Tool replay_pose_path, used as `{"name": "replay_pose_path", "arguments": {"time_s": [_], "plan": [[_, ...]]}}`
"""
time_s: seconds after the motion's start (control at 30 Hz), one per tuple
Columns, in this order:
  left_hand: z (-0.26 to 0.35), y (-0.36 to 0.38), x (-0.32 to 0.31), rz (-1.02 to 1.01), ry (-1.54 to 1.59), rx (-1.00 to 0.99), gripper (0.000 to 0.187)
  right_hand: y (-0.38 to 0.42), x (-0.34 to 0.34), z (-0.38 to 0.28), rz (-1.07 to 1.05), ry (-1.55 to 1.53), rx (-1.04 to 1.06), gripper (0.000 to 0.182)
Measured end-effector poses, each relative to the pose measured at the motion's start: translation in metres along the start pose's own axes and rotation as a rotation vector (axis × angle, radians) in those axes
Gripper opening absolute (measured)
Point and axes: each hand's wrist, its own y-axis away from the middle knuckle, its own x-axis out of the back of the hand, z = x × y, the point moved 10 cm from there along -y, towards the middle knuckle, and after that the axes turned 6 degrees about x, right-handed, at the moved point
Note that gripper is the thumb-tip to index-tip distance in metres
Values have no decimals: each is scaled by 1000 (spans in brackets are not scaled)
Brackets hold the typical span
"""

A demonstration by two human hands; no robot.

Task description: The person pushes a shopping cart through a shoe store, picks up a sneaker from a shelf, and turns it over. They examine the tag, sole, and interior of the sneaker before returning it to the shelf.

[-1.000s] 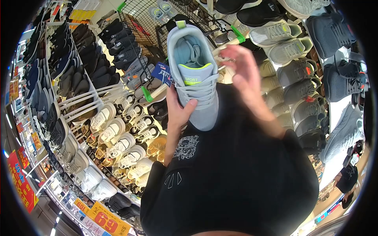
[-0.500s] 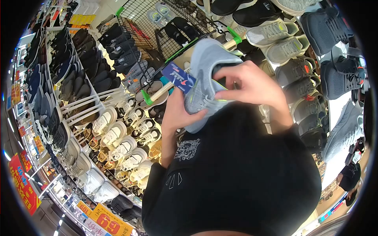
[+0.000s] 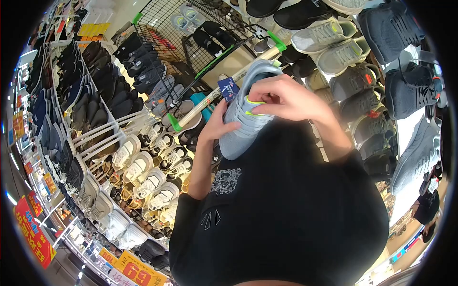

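Observation:
A light grey-blue sneaker (image 3: 241,136) is held in front of my chest, toe down and its opening toward the top. My left hand (image 3: 218,125) is closed round its side, with the thumb over the laces. The fingers of my right hand (image 3: 285,98) pinch the tongue (image 3: 253,106), where a bright yellow-green edge shows at the opening. A dark blue hang tag (image 3: 228,88) sticks out beside the upper, above my left hand. My left fingertips are hidden behind the shoe.
Just beyond the sneaker stands a black wire shopping cart (image 3: 205,62) with green corners and shoes inside. Shelves of white sneakers (image 3: 151,181) and dark shoes (image 3: 107,81) run along the left. Grey sneakers (image 3: 341,55) line the right rack. A yellow price sign (image 3: 136,271) hangs low.
The sneaker has tipped and turned, showing more of its laces and less of its inside. My right fingers have come out of the opening onto the tongue, exposing its yellow-green edge.

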Motion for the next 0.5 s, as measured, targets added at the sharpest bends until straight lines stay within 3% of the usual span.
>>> {"name": "replay_pose_path", "arguments": {"time_s": [0.1,0.3,0.5], "plan": [[-11,-2,2,5,17,26,97,2,5,3,59,-36,26,20],[-34,-6,3,-2,53,87,100,10,0,19,-23,-119,-99,23],[-17,-7,-1,19,68,-2,98,9,6,21,-91,102,-158,22]]}}
